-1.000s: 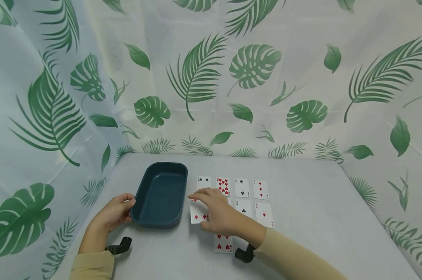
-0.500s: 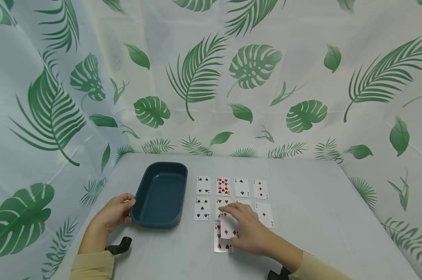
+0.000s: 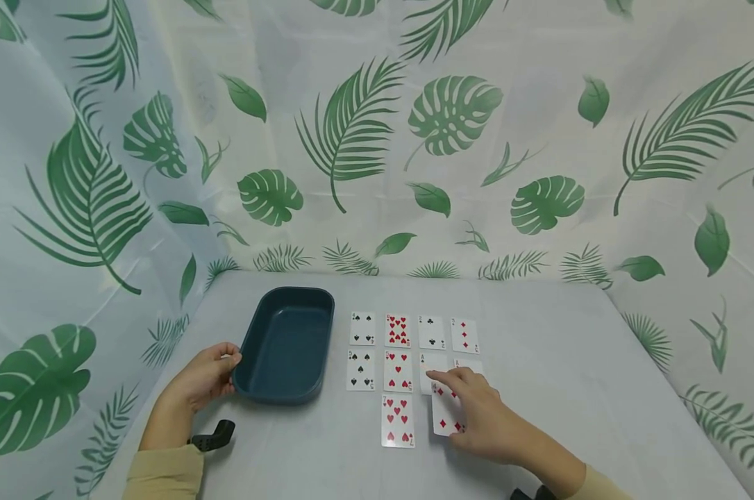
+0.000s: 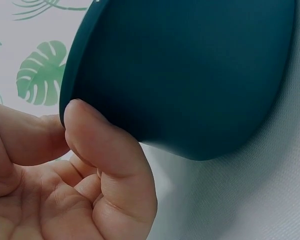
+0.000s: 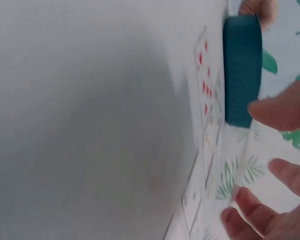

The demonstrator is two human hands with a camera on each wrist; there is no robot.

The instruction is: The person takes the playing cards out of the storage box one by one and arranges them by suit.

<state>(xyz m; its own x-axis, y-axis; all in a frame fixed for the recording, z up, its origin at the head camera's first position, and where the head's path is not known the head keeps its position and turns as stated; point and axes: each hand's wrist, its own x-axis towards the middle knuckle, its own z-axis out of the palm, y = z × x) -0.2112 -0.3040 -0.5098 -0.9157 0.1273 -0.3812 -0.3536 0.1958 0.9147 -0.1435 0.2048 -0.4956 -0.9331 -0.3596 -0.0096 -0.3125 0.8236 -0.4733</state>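
My left hand (image 3: 205, 378) pinches the near left rim of a dark blue rectangular tray (image 3: 283, 347); the left wrist view shows thumb and finger on the tray's edge (image 4: 75, 65). To the right, my right hand (image 3: 486, 417) holds a diamonds playing card (image 3: 442, 415) face up by its edges. That card, seen edge-on in the right wrist view, spans thumb and fingertips above the table. It hangs just below the ace of clubs (image 3: 430, 361), partly covered by my hand, as is the ace of diamonds (image 3: 467, 364). Left of it lies the seven of hearts (image 3: 398, 421).
Upper-row cards include the four of spades (image 3: 362, 329), a hearts card (image 3: 398, 330), the two of clubs (image 3: 431, 332) and three of diamonds (image 3: 464, 336). Below lie the five of spades (image 3: 360, 370) and five of hearts (image 3: 398, 371). A leaf-print curtain (image 3: 464, 201) surrounds the white table.
My right hand has carried the diamonds card rightward from over the five of spades, past the hearts column, to below the ace of clubs. The left hand keeps its place on the tray.
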